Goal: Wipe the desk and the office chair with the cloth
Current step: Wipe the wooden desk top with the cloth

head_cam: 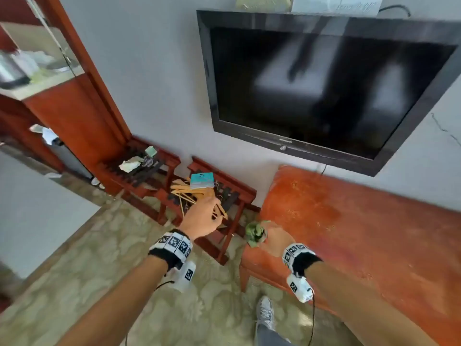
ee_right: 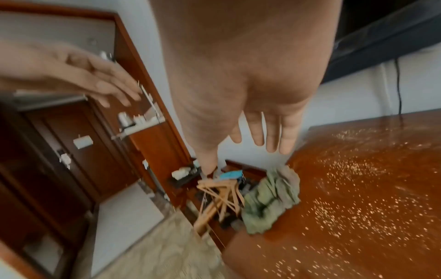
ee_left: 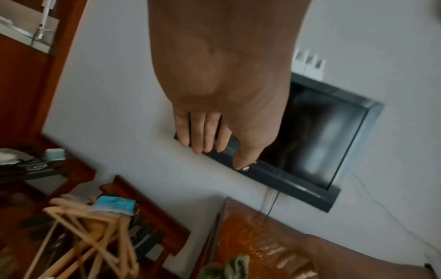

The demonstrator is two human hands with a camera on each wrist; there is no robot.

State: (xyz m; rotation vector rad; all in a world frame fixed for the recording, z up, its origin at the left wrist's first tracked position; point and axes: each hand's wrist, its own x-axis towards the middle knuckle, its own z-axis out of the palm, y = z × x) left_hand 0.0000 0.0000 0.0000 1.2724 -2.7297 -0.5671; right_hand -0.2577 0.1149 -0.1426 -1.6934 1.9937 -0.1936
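Both the left hand (head_cam: 202,216) and right hand (head_cam: 275,239) are released; the crumpled green cloth (ee_right: 272,200), overhanging the speckled orange wooden tabletop (head_cam: 349,221) corner, may slip off.

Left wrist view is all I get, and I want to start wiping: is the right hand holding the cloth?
Observer: No. The right wrist view shows the right hand open, fingers straight, above the cloth, which lies crumpled on the desk corner.
Operator: Is my left hand over the desk?
Observer: No. In the head view the left hand is over the hangers, left of the desk.
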